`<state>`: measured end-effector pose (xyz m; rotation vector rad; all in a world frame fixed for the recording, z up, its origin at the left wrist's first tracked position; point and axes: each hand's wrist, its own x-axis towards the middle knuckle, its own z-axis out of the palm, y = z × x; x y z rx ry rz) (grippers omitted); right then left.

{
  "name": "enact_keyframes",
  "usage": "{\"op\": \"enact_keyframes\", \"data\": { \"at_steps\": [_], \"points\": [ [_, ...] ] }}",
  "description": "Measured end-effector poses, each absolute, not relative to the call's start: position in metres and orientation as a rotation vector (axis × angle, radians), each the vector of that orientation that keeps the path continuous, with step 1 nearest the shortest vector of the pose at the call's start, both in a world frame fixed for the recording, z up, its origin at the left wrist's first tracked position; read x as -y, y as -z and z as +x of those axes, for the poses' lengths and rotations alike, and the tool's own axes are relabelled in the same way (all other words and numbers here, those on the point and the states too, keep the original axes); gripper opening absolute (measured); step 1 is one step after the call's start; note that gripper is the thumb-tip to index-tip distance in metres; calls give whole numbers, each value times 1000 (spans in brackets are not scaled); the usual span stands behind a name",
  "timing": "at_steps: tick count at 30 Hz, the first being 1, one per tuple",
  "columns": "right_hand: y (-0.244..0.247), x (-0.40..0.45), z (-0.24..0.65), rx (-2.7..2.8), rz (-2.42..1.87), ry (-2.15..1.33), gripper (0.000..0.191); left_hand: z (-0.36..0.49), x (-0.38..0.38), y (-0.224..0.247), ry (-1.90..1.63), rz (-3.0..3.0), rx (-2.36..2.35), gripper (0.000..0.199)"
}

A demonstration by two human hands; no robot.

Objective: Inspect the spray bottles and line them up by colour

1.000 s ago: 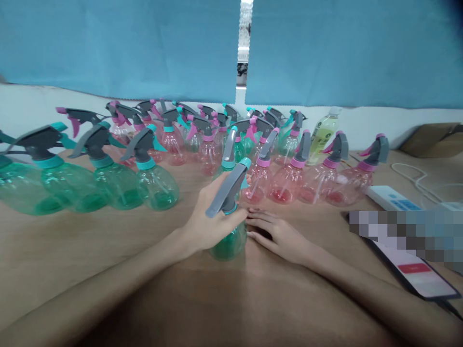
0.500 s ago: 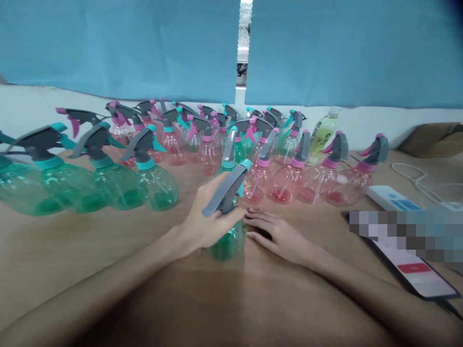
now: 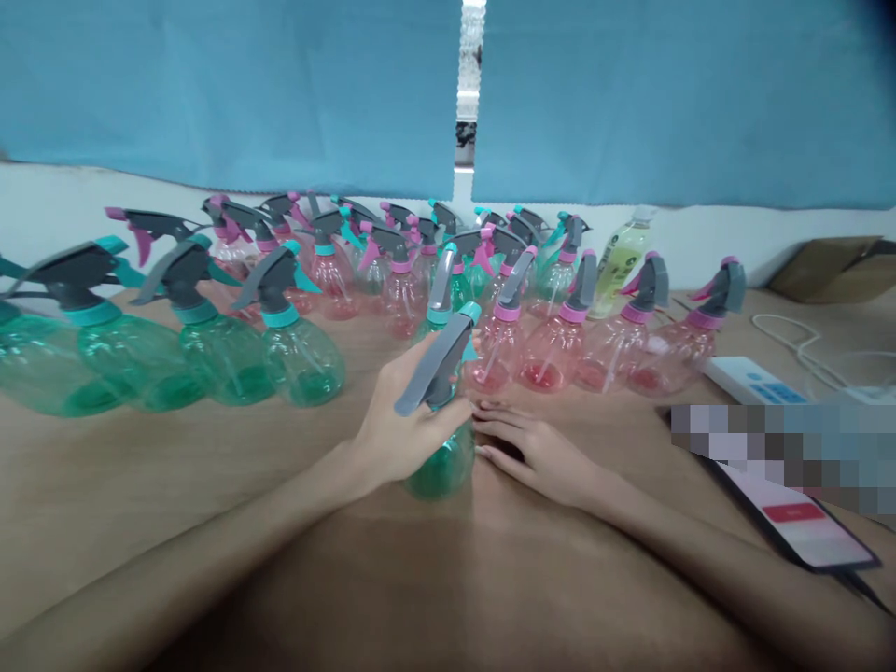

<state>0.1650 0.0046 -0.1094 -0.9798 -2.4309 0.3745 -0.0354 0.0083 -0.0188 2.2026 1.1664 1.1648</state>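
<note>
My left hand (image 3: 410, 415) is wrapped round the neck of a green spray bottle (image 3: 442, 467) in the middle of the table. The bottle has a grey head with a turquoise nozzle pointing away from me. My right hand (image 3: 528, 453) lies just right of that bottle, palm down, with its fingers stretched towards it; I cannot tell whether the fingertips touch it. Close behind my left hand stands another green spray bottle, partly hidden, with its grey trigger head (image 3: 442, 289) showing. A pink spray bottle (image 3: 494, 359) stands just beyond my right hand.
Several green spray bottles (image 3: 304, 369) form a row at the left; several pink ones (image 3: 550, 359) stand at the right, with more behind. A phone (image 3: 791, 509), a white box (image 3: 749, 378), a cable and a labelled drink bottle (image 3: 620, 266) are on the right. A blue curtain hangs behind.
The green spray bottle in my left hand has shifted very slightly, its head tilting a little more upright. My right hand stays where it was. The whole view has moved a touch.
</note>
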Motion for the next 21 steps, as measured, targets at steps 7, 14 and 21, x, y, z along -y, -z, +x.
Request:
{"op": "enact_keyframes", "data": {
  "at_steps": [7, 14, 21],
  "points": [
    [110, -4, 165, 2436, -1020, -342, 36, -33, -10, 21, -1200, 2218, -1200, 13],
    [111, -4, 164, 2457, -984, -303, 33, -30, -7, 20, -1237, 2124, -1141, 35],
    [88, -2, 162, 2531, -1066, -347, 33, -35, -5, 19, -1242, 2145, -1167, 40]
  ]
}}
